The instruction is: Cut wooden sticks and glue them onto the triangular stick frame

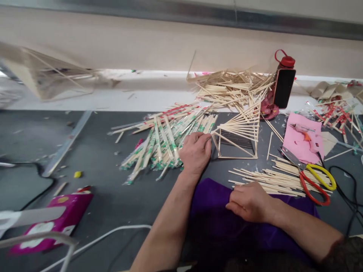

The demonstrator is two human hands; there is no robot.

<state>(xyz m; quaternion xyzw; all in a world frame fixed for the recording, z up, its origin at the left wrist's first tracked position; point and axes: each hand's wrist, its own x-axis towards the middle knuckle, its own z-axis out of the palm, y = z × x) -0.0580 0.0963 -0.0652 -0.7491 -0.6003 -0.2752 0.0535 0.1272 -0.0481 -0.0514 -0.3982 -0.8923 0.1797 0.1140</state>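
My left hand (196, 152) is closed at the left corner of an open framework of thin wooden sticks (237, 156), its fingertips at the joint. The sticks on top fan out in a twisted row. My right hand (249, 201) is closed over a purple cloth (211, 196), its fingers curled under so that what they hold, if anything, is hidden. Just beyond it lies a spread of loose bare sticks (255, 177). Left of the framework is a heap of chopsticks in clear wrappers (167, 143) with green and red print.
Scissors (304, 166) lie at the right, by a glue gun (309, 139) on pink paper (289, 139) and a black cord (344, 181). Behind are a stick pile (227, 88) and a red-capped bottle (287, 60) with a phone (284, 87). A magenta packet (68, 211) lies left.
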